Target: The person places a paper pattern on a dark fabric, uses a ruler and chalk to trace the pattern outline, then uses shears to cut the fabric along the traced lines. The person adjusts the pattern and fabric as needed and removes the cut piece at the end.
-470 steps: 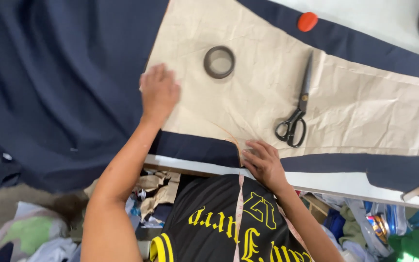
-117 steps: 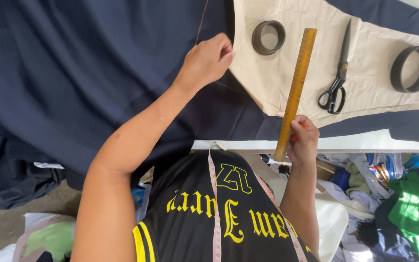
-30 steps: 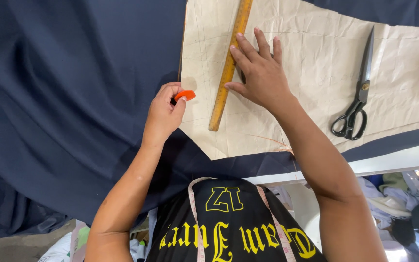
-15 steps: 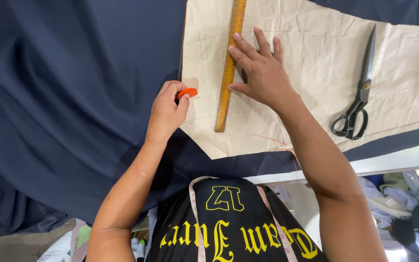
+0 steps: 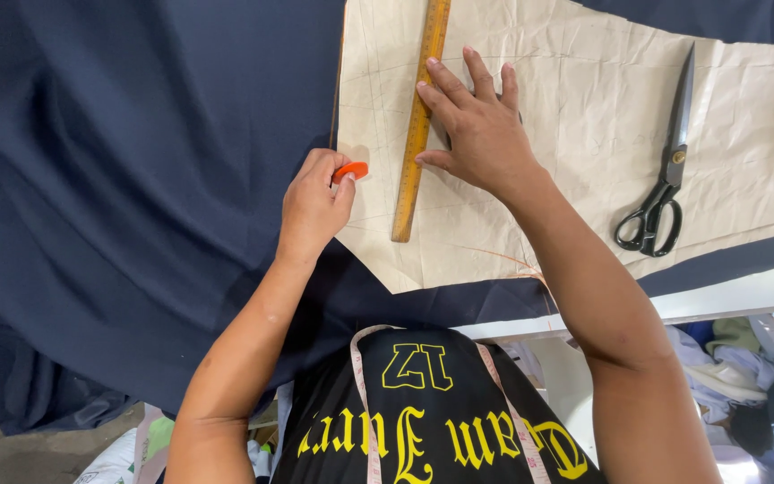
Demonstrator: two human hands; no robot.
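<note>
A beige paper pattern [image 5: 575,116] lies on dark navy fabric [image 5: 127,179] spread over the table. My left hand [image 5: 313,204] pinches an orange piece of tailor's chalk [image 5: 350,170] at the pattern's left edge. My right hand [image 5: 477,130] lies flat with fingers spread on the paper, its fingertips pressing a long wooden ruler [image 5: 420,116] that runs up and down the pattern. The chalk sits just left of the ruler's lower half.
Black-handled scissors [image 5: 665,170] lie on the paper to the right. The white table edge [image 5: 727,300] shows at lower right, with piled cloth scraps [image 5: 745,376] below it. A measuring tape [image 5: 369,403] hangs around my neck over a black shirt.
My left hand with the chalk has stayed at the pattern's left edge. The ruler has shifted slightly under my right hand, which still presses it down.
</note>
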